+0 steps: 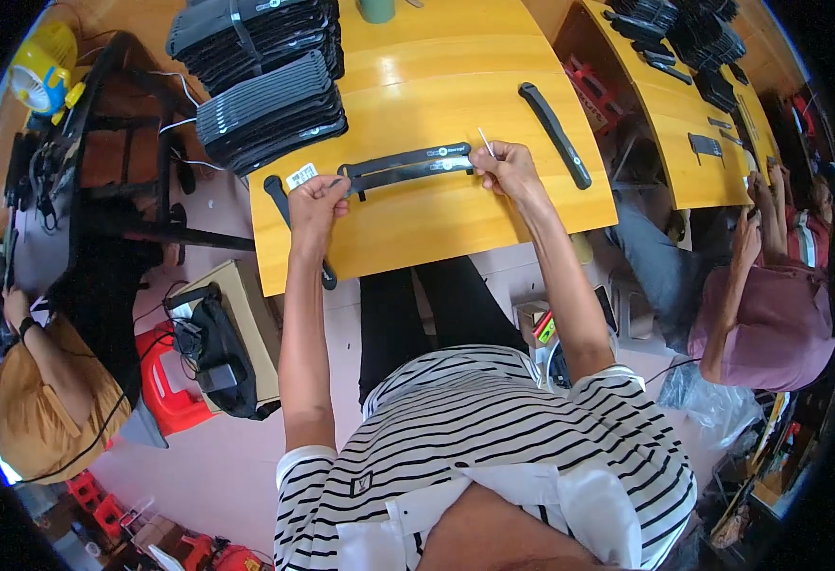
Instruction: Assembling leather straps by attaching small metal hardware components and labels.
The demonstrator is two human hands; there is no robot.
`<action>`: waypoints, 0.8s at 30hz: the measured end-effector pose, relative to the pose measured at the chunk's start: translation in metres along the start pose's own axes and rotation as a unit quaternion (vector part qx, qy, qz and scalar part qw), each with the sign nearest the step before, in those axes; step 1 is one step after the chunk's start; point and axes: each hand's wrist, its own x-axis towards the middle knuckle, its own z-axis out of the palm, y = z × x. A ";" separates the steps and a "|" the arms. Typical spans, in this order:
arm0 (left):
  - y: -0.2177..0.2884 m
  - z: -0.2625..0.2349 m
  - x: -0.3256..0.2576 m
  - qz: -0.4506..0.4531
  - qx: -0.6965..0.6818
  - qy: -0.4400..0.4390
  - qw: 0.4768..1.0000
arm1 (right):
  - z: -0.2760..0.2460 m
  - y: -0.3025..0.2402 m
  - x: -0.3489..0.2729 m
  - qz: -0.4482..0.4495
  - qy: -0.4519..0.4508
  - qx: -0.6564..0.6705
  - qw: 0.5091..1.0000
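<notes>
A long black strap (413,171) with a shiny printed end is stretched between my two hands over the yellow table. My left hand (315,211) pinches its left end; a small white label (301,176) shows just behind those fingers. At the printed right end, my right hand (507,171) is closed on the strap, and a thin white stick (485,143) pokes up from its fingers. Right behind the held strap is another black strap (416,155). One more strap (278,195) lies partly under my left forearm, and a separate strap (556,135) rests slantwise to the right.
Tall stacks of black straps (270,109) stand at the table's back left, near a green cup (377,9). The yellow table (417,233) ends close to my body. People work at both sides. A cardboard box (251,324) and a red stool (165,381) stand left on the floor.
</notes>
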 end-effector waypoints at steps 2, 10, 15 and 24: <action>0.001 0.003 0.004 -0.014 -0.008 0.017 1.000 | 0.001 0.004 0.003 -0.011 0.011 -0.007 1.000; -0.009 0.010 0.017 0.056 0.101 0.066 0.991 | -0.004 0.012 0.021 -0.024 0.007 -0.024 0.999; -0.012 0.013 0.020 0.067 0.131 0.081 0.986 | -0.004 0.022 0.030 -0.048 0.042 -0.102 0.993; -0.012 0.010 0.023 0.049 0.128 0.091 0.986 | -0.002 0.021 0.029 -0.048 0.030 -0.090 0.994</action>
